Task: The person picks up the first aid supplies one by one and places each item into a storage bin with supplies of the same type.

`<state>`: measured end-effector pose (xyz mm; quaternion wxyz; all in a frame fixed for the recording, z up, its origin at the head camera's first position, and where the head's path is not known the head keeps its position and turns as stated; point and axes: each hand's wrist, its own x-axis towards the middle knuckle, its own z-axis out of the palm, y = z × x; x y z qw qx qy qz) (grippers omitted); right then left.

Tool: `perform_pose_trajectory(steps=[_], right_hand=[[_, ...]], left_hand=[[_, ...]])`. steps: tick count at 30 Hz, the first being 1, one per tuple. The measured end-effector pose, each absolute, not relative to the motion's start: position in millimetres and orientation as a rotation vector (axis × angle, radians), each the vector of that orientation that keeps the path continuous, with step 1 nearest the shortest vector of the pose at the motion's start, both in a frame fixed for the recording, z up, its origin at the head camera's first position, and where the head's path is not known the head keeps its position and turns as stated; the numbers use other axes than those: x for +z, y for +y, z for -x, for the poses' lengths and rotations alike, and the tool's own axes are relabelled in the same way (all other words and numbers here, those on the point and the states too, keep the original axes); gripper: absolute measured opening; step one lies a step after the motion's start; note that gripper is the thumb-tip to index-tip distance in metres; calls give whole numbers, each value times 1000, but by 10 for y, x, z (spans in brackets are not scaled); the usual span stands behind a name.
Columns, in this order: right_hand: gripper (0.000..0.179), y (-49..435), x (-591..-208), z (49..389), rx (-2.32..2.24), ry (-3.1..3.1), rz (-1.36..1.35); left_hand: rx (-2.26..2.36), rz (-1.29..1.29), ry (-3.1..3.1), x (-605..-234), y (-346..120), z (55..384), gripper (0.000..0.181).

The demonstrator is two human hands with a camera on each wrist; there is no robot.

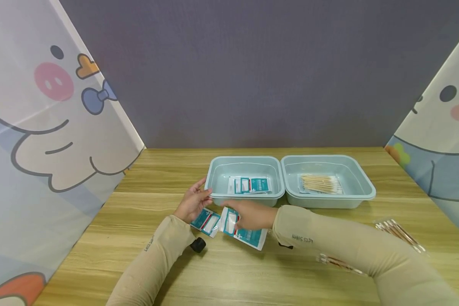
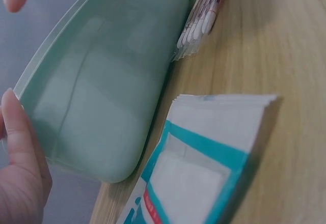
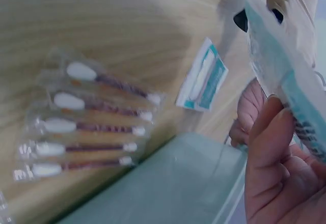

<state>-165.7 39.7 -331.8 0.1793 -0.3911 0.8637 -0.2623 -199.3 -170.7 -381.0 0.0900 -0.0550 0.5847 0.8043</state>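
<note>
My right hand (image 1: 254,214) pinches a teal-and-white dressing packet (image 1: 252,239) in front of the left plastic tray (image 1: 246,160); in the right wrist view the packet is between thumb and fingers. My left hand (image 1: 191,205) holds the front left corner of that tray, its fingertips at the rim in the left wrist view. A second dressing packet (image 1: 205,222) lies on the table just below my left hand. Inside the left tray rest several similar packets (image 1: 250,185).
A matching tray (image 1: 325,158) stands directly to the right, with a bundle of wooden cotton swabs (image 1: 321,183) in it. Brown-stemmed swabs in clear sleeves (image 1: 399,234) lie on the table (image 1: 137,246) at right, and more sleeved swabs (image 1: 340,263) lie under my right forearm. A grey panel (image 1: 229,85) rises behind.
</note>
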Motion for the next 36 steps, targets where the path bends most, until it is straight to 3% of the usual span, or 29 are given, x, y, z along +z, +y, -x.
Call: perform_pose_trajectory(steps=[20,36], right_hand=[[70,408,-2889,1952,-896,2515,999],[69,426,-2795,2292,-1098,2465,1002]], left_hand=[[2404,159,1727,-3797,-1699,1984,62],[2416,194,1720,-3799,-1708,1995,62]])
